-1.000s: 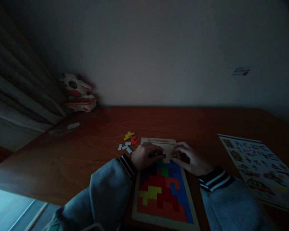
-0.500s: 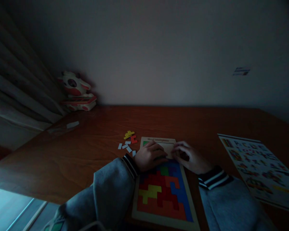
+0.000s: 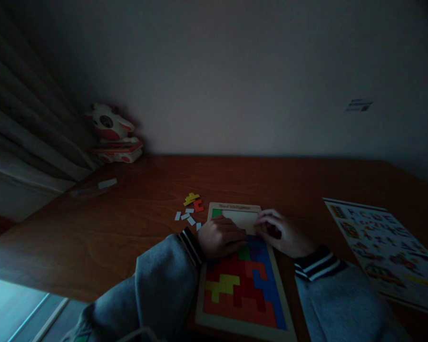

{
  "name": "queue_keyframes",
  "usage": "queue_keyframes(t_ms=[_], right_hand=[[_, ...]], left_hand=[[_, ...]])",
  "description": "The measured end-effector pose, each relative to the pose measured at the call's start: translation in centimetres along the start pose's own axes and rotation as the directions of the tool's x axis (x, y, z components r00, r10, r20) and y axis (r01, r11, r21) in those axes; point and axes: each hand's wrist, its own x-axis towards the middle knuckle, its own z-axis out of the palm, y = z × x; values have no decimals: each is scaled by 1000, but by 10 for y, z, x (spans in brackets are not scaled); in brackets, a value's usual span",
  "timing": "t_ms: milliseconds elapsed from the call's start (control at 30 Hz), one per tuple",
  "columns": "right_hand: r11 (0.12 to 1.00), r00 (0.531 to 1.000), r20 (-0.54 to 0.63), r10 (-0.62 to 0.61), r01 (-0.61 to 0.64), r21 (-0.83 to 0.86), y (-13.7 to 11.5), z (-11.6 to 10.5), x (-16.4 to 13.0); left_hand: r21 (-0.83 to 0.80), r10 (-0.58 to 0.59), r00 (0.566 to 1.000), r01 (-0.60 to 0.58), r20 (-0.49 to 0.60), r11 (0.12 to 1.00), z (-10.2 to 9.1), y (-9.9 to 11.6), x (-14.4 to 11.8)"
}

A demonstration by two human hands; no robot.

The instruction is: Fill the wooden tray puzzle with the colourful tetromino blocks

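A puzzle board (image 3: 211, 319) with a pale wooden frame lies on the table, its near part filled with red, orange, yellow, blue, green and purple block pieces. Across its left half rests my left hand (image 3: 221, 236), fingers curled together and tips over the blue pieces; anything beneath them is hidden. My right hand (image 3: 283, 233) is at the board's right edge, thumb and fingertips bent into a pinch against the frame. Whether a piece is between those fingertips, I cannot make out. A green piece (image 3: 217, 213) sits in the far left corner, beside the bare pale bed (image 3: 243, 218).
Left of the board lie yellow pieces (image 3: 191, 198), a red-orange piece (image 3: 199, 205) and several small white tiles (image 3: 191, 221). A printed picture sheet (image 3: 388, 251) is on the right. A cow-shaped toy (image 3: 112, 135) stands at the back left, near the curtain (image 3: 28, 114).
My left hand has drawn slightly nearer and its fingers have curled closer together, showing more of the bare bed. My right hand stays at the board's right edge.
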Motion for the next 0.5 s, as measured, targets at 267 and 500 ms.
queue_keyframes(t_ms=[267, 500], right_hand=[[1000, 1000, 13, 4, -3, -14, -5, -3, 0], [1000, 1000, 6, 2, -2, -1, -4, -3, 0]], left_hand=[[-42, 10, 999, -9, 32, 999, -2, -1, -2], [-2, 56, 998, -56, 40, 998, -3, -1, -3]])
